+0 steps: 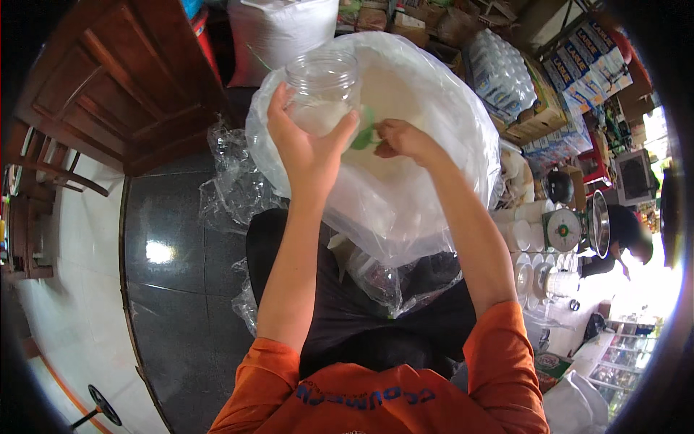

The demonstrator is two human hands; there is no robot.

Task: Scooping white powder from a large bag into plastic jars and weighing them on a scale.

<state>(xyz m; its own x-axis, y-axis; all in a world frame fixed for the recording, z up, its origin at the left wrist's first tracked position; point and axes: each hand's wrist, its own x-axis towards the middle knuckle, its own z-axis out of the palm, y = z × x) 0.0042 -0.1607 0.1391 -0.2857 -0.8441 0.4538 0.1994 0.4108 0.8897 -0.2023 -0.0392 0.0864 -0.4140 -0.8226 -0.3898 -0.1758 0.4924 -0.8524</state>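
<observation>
My left hand [312, 145] is wrapped round a clear plastic jar [323, 78] with an open top. Something whitish shows in the jar's lower part. Close by on the right, my right hand [402, 140] is closed on a green scoop [361, 132], which is smeared by motion and partly behind the jar. Both hands are over a large sack lined with translucent plastic [459, 108]. Inside it lies a pale, cream-white loose material [394, 94]; its grain is too fine to tell. The sack stands in front of my legs.
A full white sack [282, 32] stands behind at the left. Crumpled clear plastic [238, 177] lies on the dark tiles. To the right are wrapped bottles [499, 72], stacked cartons [585, 65], a dial scale [564, 230] and white tubs. Another person [625, 235] is at far right.
</observation>
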